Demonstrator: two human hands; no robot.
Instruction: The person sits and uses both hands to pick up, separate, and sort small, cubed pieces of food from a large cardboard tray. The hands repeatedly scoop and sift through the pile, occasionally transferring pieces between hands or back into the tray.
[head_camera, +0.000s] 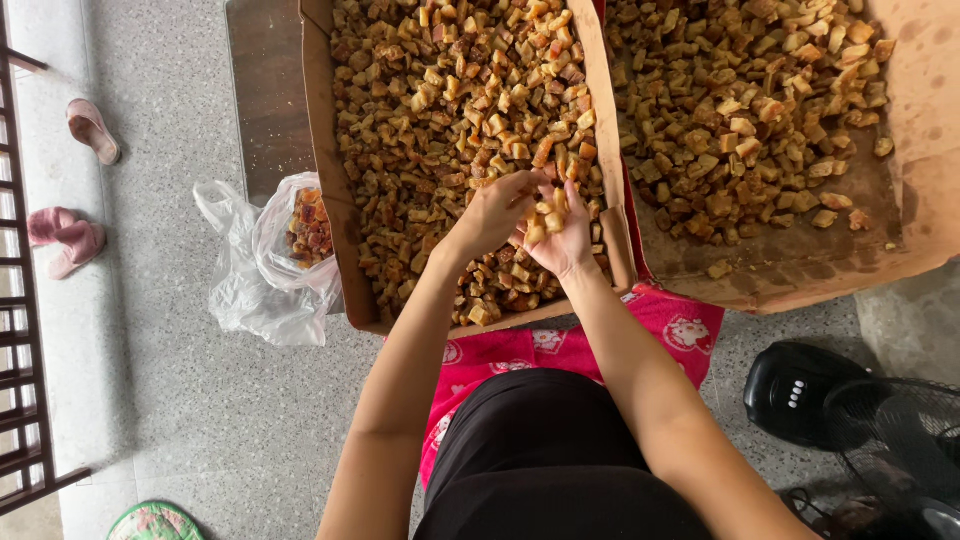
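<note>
1. We see our right hand (562, 232) cupped, palm up, holding a small heap of golden-brown food cubes (548, 212) above the near end of the left cardboard box (322, 150).
2. Our left hand (495, 212) has its fingers pinched among those cubes.
3. We judge it best to keep the palm level over the box, so strays drop back in.
4. The left box is heaped full; the right cardboard box (915, 120) is partly bare.
5. A clear plastic bag (262, 262) on the floor holds a few darker pieces.
</note>
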